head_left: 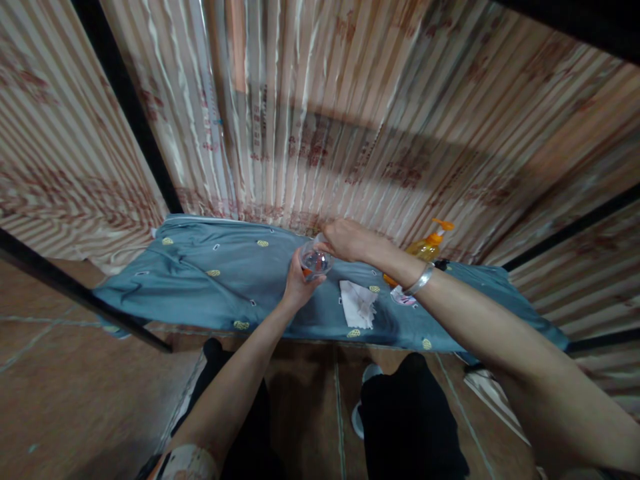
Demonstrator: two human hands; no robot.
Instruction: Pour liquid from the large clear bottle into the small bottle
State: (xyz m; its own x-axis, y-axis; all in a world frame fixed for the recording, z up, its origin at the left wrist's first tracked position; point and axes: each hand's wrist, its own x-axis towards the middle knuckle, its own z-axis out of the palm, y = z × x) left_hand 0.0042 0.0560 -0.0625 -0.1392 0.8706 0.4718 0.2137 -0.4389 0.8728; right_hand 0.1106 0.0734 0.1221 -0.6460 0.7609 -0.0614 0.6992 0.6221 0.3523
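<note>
A clear round cup (316, 260) is tilted toward me above the cloth-covered bench, and my left hand (299, 283) wraps around its near left side. My right hand (347, 240) is closed at the cup's far right rim. A small white piece, like tissue (320, 240), shows at its fingertips; most of it is hidden by the fingers. To the right of the cup, a crumpled white tissue (357, 305) lies flat on the blue-grey cloth (240, 280).
Behind my right forearm stands a yellow bottle (424, 248) with an orange pump (443, 225). A pink-and-white item (403, 297) lies partly under that wrist. Striped curtains (300, 133) hang behind the bench, and black metal poles (130, 113) frame it.
</note>
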